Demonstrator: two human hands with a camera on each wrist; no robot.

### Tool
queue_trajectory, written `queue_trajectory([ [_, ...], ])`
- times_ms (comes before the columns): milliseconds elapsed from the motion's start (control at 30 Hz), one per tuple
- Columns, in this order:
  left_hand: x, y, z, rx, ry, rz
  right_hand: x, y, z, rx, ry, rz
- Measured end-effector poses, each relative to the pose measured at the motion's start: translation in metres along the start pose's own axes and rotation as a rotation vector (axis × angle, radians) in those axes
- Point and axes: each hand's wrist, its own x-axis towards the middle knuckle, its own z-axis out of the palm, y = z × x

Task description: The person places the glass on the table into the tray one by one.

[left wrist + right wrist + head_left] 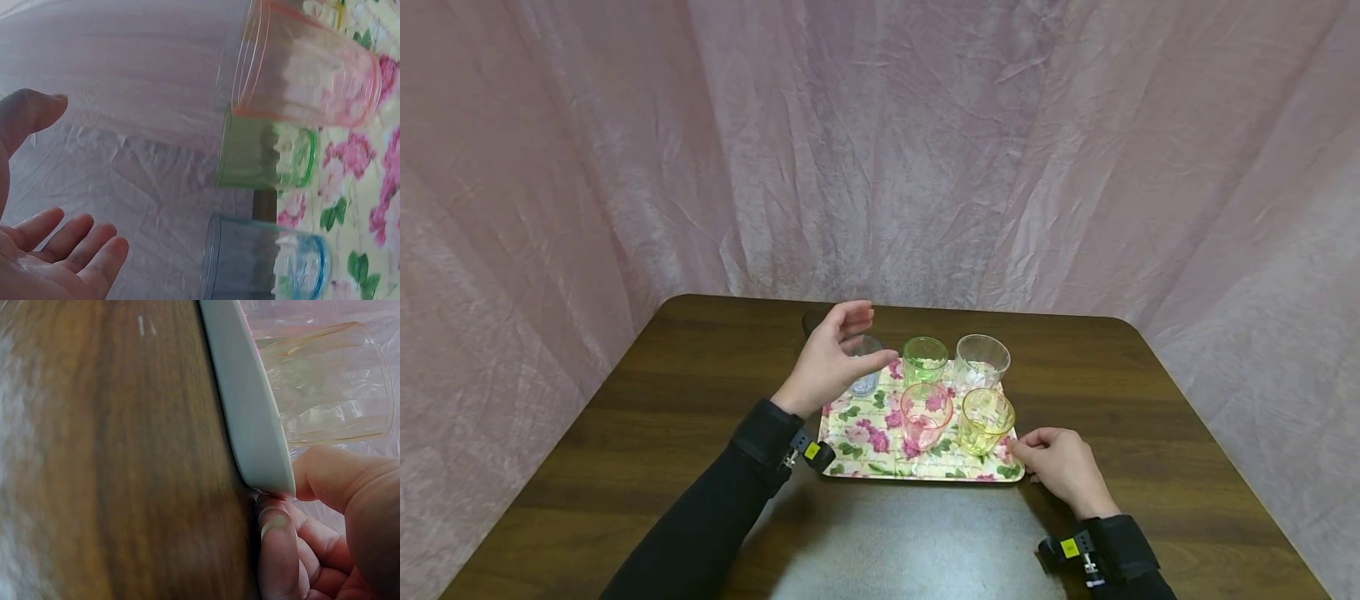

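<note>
A floral tray (pixel 865 462) lies on the table with several tinted glasses on it. My left hand (pixel 831 358) is raised over its left side, thumb and fingers spread apart with nothing between them. Partly behind that hand stands a blue glass (pixel 867 383). My right hand (pixel 1063 467) pinches the tray's right edge; in the right wrist view the thumb (pixel 319 478) is over the rim and the fingers are below it. A yellow glass (pixel 987 425) is closest to that hand. A pink glass (pixel 925 421) and a green glass (pixel 925 358) stand mid-tray.
A clear glass (pixel 982 358) stands at the tray's back right. The brown wooden table (pixel 662 417) has rounded far corners. Behind it hangs a pink curtain (pixel 880 167). A dark object (pixel 812 318) shows partly behind the left hand.
</note>
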Motion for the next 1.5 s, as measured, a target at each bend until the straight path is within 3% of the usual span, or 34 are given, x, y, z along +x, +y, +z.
queue_trajectory([
  [333,0.009,-0.008,-0.023,-0.019,0.068,0.011,0.000,0.001,0.000,-0.001,0.002,-0.011],
  [767,0.020,-0.017,-0.047,0.027,0.158,-0.001,0.001,0.002,0.000,0.003,0.003,-0.011],
  [1500,0.034,-0.034,-0.077,0.047,0.269,-0.079,0.001,0.002,0.000,0.009,-0.002,-0.001],
])
